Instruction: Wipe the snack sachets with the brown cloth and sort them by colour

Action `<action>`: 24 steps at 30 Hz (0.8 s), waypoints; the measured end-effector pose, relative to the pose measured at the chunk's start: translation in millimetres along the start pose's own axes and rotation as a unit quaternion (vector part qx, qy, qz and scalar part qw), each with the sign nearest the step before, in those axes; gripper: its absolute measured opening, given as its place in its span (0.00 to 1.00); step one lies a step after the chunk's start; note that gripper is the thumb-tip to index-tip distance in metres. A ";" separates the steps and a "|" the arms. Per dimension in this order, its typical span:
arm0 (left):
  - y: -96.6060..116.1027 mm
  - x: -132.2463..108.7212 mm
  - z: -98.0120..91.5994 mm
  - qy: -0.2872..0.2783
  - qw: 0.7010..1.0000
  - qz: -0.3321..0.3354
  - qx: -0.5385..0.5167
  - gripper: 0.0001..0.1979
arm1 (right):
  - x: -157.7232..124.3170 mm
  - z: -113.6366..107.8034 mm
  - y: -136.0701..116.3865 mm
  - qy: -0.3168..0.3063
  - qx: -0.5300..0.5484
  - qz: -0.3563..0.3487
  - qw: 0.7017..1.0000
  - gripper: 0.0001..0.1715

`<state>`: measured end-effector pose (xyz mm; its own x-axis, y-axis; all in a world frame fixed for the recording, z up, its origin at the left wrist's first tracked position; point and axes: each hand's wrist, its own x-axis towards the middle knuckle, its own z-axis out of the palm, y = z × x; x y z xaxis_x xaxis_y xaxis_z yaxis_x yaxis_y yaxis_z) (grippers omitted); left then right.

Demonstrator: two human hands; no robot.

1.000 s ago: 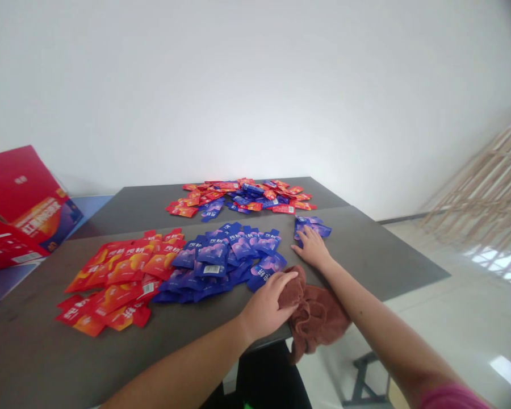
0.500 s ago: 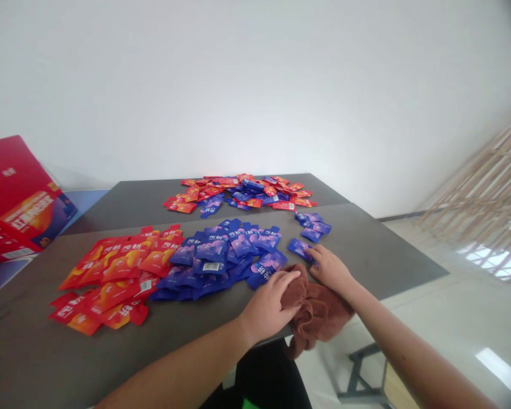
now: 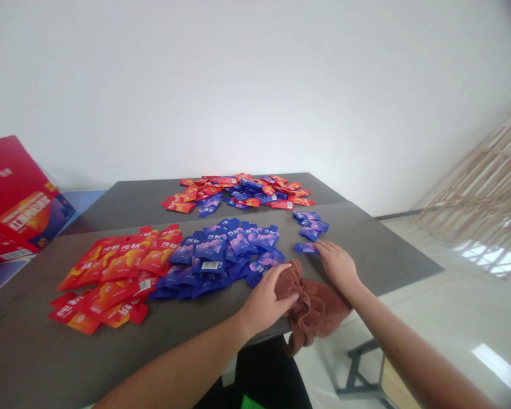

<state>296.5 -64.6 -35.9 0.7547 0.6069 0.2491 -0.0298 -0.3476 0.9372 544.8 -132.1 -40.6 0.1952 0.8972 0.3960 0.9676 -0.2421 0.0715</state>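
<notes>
My left hand (image 3: pixel 267 302) grips a bunched brown cloth (image 3: pixel 317 315) at the table's front edge, and part of the cloth hangs over that edge. Just beyond it, my right hand (image 3: pixel 337 264) has its fingers closed on the right end of a small blue sachet (image 3: pixel 305 248). Several more blue sachets (image 3: pixel 310 227) lie a little farther back. Left of the cloth is a pile of blue sachets (image 3: pixel 215 250), and beside that a pile of red sachets (image 3: pixel 119 261).
A mixed heap of red and blue sachets (image 3: pixel 242 192) lies toward the back of the dark grey table (image 3: pixel 357 233). An open red carton (image 3: pixel 17 199) stands at the left. A stool (image 3: pixel 366 369) is below the table's front right edge.
My right hand has moved slightly right and turned the blue sachet it holds. My left hand has shifted a little left with the cloth.
</notes>
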 end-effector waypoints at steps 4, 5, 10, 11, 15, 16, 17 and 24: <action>1.1 7.1 1.7 0.012 0.966 -0.102 -0.237 0.26 | -9.4 -33.5 -16.1 0.220 0.107 -0.026 0.969 0.22; 1.8 8.2 1.9 0.011 0.946 -0.120 -0.300 0.25 | -12.2 -42.5 -22.0 0.243 0.129 -0.041 0.960 0.22; 7.4 8.5 0.7 -0.022 0.871 -0.147 -0.468 0.25 | -21.5 -68.2 -45.7 0.156 0.108 -0.078 0.979 0.21; 8.6 8.1 0.2 -0.025 0.872 -0.145 -0.466 0.24 | -22.1 -68.8 -48.8 0.116 0.103 -0.073 0.985 0.21; 12.7 6.3 -0.6 -0.026 0.882 -0.160 -0.442 0.25 | -22.3 -65.1 -63.0 0.093 0.175 0.010 0.980 0.21; 13.6 5.8 -0.4 -0.026 0.881 -0.164 -0.444 0.25 | -22.3 -64.4 -67.5 0.129 0.223 0.054 0.965 0.23; 14.5 5.3 -0.1 -0.022 0.879 -0.165 -0.447 0.25 | -22.5 -64.1 -72.5 0.167 0.286 0.102 0.938 0.27; 14.6 3.1 3.6 0.013 0.890 -0.155 -0.428 0.26 | -26.4 -67.5 -109.3 0.014 0.742 0.253 0.620 0.42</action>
<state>300.8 -70.4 -22.3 0.7988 0.5987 -0.0589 -0.3193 0.5049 0.8020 423.1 -154.3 2.9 0.5514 0.8332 0.0417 -0.1309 0.1357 -0.9821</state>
